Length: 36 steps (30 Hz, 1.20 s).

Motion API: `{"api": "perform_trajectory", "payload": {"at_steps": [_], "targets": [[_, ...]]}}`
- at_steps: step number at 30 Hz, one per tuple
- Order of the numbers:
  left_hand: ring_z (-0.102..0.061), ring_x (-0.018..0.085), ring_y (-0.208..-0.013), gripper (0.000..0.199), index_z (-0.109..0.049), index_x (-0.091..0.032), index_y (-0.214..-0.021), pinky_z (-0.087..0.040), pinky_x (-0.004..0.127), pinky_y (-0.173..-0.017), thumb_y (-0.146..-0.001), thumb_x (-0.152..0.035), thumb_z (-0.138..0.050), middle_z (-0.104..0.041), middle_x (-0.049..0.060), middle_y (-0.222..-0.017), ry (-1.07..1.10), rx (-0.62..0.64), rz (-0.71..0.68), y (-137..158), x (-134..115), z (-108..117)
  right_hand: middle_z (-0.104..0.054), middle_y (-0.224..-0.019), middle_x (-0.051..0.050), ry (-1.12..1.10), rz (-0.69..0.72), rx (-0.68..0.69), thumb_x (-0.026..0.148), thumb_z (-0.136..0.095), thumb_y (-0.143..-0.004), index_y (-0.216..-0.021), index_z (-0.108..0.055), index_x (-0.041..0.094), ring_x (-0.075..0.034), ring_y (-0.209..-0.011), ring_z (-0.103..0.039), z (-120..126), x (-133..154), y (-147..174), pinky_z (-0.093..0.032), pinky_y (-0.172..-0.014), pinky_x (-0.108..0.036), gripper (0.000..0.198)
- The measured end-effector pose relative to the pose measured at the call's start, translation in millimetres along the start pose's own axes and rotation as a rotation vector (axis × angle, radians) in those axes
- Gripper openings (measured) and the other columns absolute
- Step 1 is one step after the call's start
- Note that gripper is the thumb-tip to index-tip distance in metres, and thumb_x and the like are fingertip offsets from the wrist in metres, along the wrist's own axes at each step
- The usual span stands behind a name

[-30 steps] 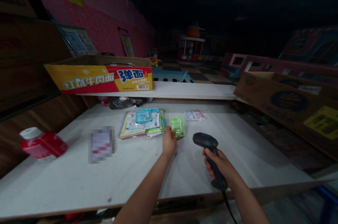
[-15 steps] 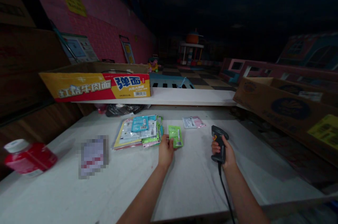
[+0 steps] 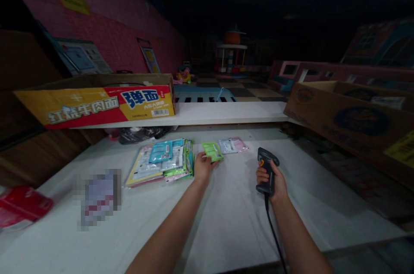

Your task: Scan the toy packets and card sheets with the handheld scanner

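Note:
A small green packet (image 3: pixel 212 151) is pinched in my left hand (image 3: pixel 203 168), tilted a little above the white table (image 3: pixel 226 205). Left of that hand lies a stack of flat plastic packets (image 3: pixel 161 164), with a light-blue packet (image 3: pixel 161 151) on top and green ones along its right edge. Just behind the green packet, a white packet (image 3: pixel 227 146) and a pink packet (image 3: pixel 241 144) rest on the table. My right hand (image 3: pixel 278 185) is wrapped round the handle of a black barcode scanner (image 3: pixel 268 170), whose cable (image 3: pixel 274 231) runs down toward the front edge.
A raised white shelf (image 3: pixel 226 113) crosses the back, bearing a red and yellow noodle carton (image 3: pixel 110 104) and, at right, a brown carton (image 3: pixel 339 108). A red bottle (image 3: pixel 24 206) lies at the far left. Nearby is a blurred-out patch (image 3: pixel 99 197). Under the shelf sits a black plastic bag (image 3: pixel 142 134).
My left hand has turned and moved the green packet away from me, toward the white and pink packets. The right hand keeps holding the scanner. The view has shifted slightly to the right.

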<state>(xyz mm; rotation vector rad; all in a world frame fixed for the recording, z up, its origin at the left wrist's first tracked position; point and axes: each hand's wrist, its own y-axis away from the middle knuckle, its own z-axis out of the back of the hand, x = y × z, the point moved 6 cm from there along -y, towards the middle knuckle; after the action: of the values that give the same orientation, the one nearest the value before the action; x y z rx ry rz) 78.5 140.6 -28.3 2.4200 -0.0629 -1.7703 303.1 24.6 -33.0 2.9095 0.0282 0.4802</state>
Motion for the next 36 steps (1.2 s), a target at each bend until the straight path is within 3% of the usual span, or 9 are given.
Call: {"api": "perform_trajectory", "payload": {"at_steps": [3,7,11,13,16,18,20,27,36], "targets": [[-0.068,0.014,-0.072,0.017,-0.052,-0.017,-0.097,-0.059,0.03,-0.067,-0.081,-0.013,-0.055,-0.064,0.002,-0.081,-0.154,-0.081,-0.041,-23,-7,-9,-0.044,-0.06,0.006,-0.008,-0.004,-0.002,0.032,-0.068,-0.079,-0.09,-0.056,0.018,-0.006,-0.044,-0.042,-1,-1,0,-0.039,-0.035,-0.012,0.022],[-0.068,0.02,-0.071,0.019,-0.057,-0.012,-0.099,-0.055,0.032,-0.065,-0.08,-0.012,-0.053,-0.067,0.009,-0.081,-0.605,-0.163,-0.125,-42,-25,-13,-0.042,-0.059,0.006,0.085,0.013,0.036,0.033,-0.071,-0.077,-0.089,-0.055,0.02,-0.005,-0.045,-0.041,-3,0,-1,-0.038,-0.036,-0.011,0.025],[-0.061,0.034,-0.105,0.016,-0.064,-0.009,-0.089,-0.047,0.044,-0.089,-0.075,-0.015,-0.059,-0.065,0.02,-0.096,-0.9,-0.173,-0.259,-30,-42,-14,-0.041,-0.059,0.006,0.161,0.037,0.029,0.037,-0.071,-0.076,-0.088,-0.056,0.021,-0.007,-0.045,-0.041,-3,2,-2,-0.037,-0.035,-0.013,0.026],[-0.05,0.037,-0.119,0.027,-0.064,-0.009,-0.102,-0.04,0.049,-0.098,-0.078,-0.018,-0.057,-0.06,0.023,-0.113,-1.138,-0.129,-0.408,-16,-47,-23,-0.041,-0.059,0.006,0.144,0.037,0.019,0.036,-0.072,-0.075,-0.088,-0.056,0.02,-0.007,-0.045,-0.042,-3,2,-2,-0.038,-0.035,-0.013,0.026],[-0.039,0.034,-0.131,0.045,-0.053,-0.016,-0.129,-0.032,0.048,-0.106,-0.086,-0.024,-0.051,-0.047,0.02,-0.136,-1.403,0.137,-0.573,2,-35,-46,-0.042,-0.059,0.006,0.103,0.03,0.011,0.034,-0.072,-0.075,-0.087,-0.056,0.019,-0.006,-0.044,-0.042,-2,1,-1,-0.038,-0.035,-0.013,0.025],[-0.032,0.033,-0.137,0.049,-0.048,-0.023,-0.136,-0.027,0.048,-0.11,-0.088,-0.029,-0.049,-0.041,0.016,-0.145,-1.467,0.331,-0.588,9,-20,-56,-0.042,-0.059,0.006,0.083,0.028,0.01,0.033,-0.071,-0.076,-0.087,-0.056,0.019,-0.006,-0.044,-0.041,-3,0,-1,-0.038,-0.035,-0.012,0.023],[-0.028,0.033,-0.14,0.048,-0.049,-0.026,-0.137,-0.022,0.05,-0.113,-0.09,-0.035,-0.047,-0.038,0.012,-0.149,-1.498,0.414,-0.577,10,-9,-61,-0.042,-0.06,0.006,0.08,0.03,0.009,0.033,-0.071,-0.077,-0.087,-0.057,0.019,-0.006,-0.044,-0.041,-3,0,-1,-0.038,-0.035,-0.013,0.022],[-0.027,0.032,-0.141,0.045,-0.053,-0.029,-0.133,-0.02,0.052,-0.114,-0.091,-0.041,-0.044,-0.039,0.008,-0.15,-1.495,0.44,-0.594,6,0,-70,-0.041,-0.06,0.006,0.113,0.031,0.028,0.034,-0.072,-0.075,-0.088,-0.056,0.02,-0.006,-0.045,-0.042,-3,1,-1,-0.039,-0.035,-0.013,0.025],[-0.026,0.034,-0.141,0.048,-0.052,-0.027,-0.135,-0.017,0.052,-0.114,-0.09,-0.043,-0.046,-0.035,0.011,-0.151,-1.505,0.489,-0.594,-5,4,-91,-0.042,-0.06,0.006,0.059,0.019,0.014,0.033,-0.069,-0.078,-0.088,-0.055,0.02,-0.006,-0.044,-0.043,-3,0,-2,-0.039,-0.035,-0.013,0.021]]}}
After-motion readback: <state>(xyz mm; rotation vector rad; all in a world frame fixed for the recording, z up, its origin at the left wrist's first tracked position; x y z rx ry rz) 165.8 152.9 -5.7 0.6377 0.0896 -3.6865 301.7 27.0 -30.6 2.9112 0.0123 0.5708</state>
